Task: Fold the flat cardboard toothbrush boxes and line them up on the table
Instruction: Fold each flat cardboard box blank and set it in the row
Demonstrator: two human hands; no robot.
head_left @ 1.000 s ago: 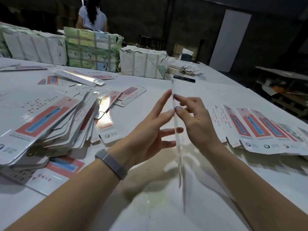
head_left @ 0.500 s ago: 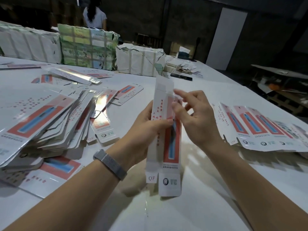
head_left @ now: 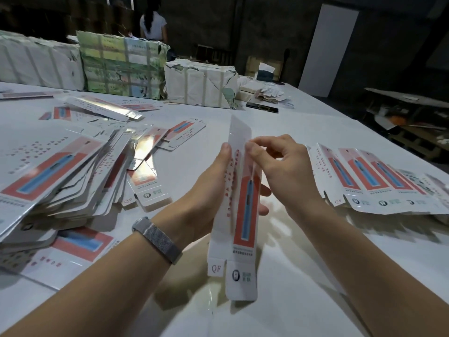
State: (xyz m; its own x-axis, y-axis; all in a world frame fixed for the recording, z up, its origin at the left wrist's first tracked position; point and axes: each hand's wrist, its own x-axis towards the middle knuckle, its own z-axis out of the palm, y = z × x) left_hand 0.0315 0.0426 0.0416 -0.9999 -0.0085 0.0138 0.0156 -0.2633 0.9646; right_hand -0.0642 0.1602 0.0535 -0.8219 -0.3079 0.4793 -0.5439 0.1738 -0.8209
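1. You've got one toothbrush box (head_left: 239, 205) up in the centre of the frame, standing nearly on end above the white table (head_left: 303, 276), its long panels part-way folded round.
2. Your left hand (head_left: 213, 190) cradles it from behind, thumb up along the left edge and fingers wrapped round the back, their tips peeking out on the right side. That's a holding grip.
3. Your right hand (head_left: 279, 171) pinches the upper right edge between thumb and forefinger, the other fingers curled in. It looks like you're working that long seam.
4. Progress, as I judge it: early days. The row of done boxes (head_left: 379, 183) at right of frame runs to a handful, overlapping side by side, and whether each is fully formed I can't tell from here.
5. What's left is plenty. The heap of flat blanks (head_left: 60, 176) at left of frame is tall and fanned out, with loose blanks (head_left: 184, 135) scattered beyond it at centre left.
6. Still more stock, probably: wrapped bundles (head_left: 121, 66) sit along the far edge, upper left of frame.
7. Now the writing. The small bottom flap of your box reads "QF", plain as day.
8. Beside it, the larger flap carries a round tooth logo with green characters too blurred to read.
9. Red characters run down the side panel; I can't make them out either.
10. The front shows a blue toothbrush on a red field.
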